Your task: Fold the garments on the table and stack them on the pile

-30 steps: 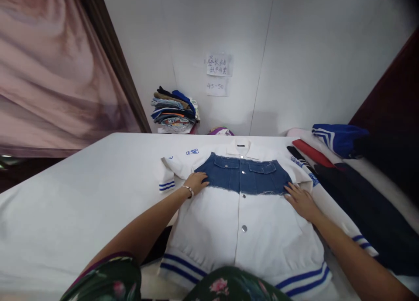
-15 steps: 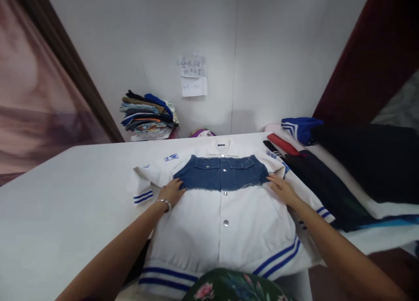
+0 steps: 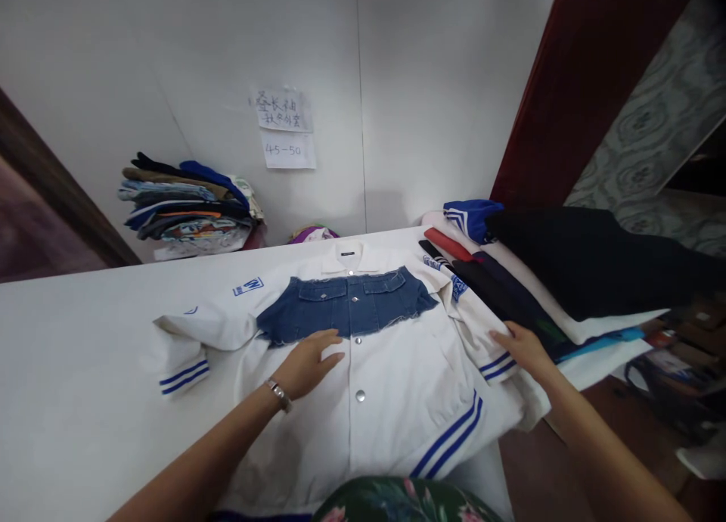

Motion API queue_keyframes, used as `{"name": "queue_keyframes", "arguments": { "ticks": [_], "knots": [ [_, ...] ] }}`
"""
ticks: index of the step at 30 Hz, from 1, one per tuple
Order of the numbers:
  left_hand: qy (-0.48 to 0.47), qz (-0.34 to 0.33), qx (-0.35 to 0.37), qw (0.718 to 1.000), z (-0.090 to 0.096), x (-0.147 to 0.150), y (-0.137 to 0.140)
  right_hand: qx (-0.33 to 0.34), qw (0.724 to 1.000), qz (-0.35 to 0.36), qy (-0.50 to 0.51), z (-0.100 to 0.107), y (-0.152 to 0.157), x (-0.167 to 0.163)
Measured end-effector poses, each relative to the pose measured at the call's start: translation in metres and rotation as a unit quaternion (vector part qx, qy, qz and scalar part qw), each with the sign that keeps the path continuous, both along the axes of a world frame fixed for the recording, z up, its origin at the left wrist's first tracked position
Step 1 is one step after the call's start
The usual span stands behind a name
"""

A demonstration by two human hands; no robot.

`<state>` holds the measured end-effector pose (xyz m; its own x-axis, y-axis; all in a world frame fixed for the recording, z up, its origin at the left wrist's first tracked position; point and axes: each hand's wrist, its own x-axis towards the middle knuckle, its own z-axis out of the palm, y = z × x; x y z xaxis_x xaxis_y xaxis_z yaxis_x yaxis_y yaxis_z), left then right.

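Note:
A white jacket (image 3: 318, 424) with a blue denim chest panel, metal snap buttons and blue-striped cuffs and hem lies front up on the table. Over its middle, just below the denim, is my left hand (image 3: 306, 365), fingers stretched with the thumb apart, holding nothing; a bracelet circles that wrist. On the right side, my right hand (image 3: 527, 349) pinches the outer edge of the jacket's sleeve (image 3: 479, 333), a little above the striped cuff. The other sleeve (image 3: 184, 348) lies bent out to the left.
The white table (image 3: 68, 355) meets a pale wall bearing handwritten paper notes (image 3: 286, 128). A stack of folded clothes (image 3: 187, 204) stands back left. Dark and other garments (image 3: 590, 265) are heaped along the right, close to my right hand. A purple bundle (image 3: 311, 234) sits behind the table.
My view has turned to the right. My left hand has moved from the jacket's left side in to its middle. My right hand has gone from the denim's edge to the right sleeve near the cuff.

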<state>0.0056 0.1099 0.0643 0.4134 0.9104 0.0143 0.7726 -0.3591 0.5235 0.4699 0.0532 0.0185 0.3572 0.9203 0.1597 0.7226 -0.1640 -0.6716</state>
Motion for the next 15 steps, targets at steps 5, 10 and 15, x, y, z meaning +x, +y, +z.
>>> {"name": "queue_keyframes", "arguments": {
  "ticks": [5, 10, 15],
  "knots": [
    [-0.146, -0.076, -0.097, 0.982, 0.033, 0.06, 0.0, 0.134, 0.969, -0.011, 0.208, 0.073, 0.029, -0.027],
    [-0.432, -0.084, -0.296, 0.848, 0.051, 0.133, -0.005, 0.147, 0.934, 0.179, 0.274, 0.132, 0.037, -0.107],
    [-0.562, -0.025, -0.469, 0.681, 0.042, 0.158, -0.004, 0.056, 0.863, 0.379, 0.33, 0.105, 0.004, -0.15]
  ]
}}
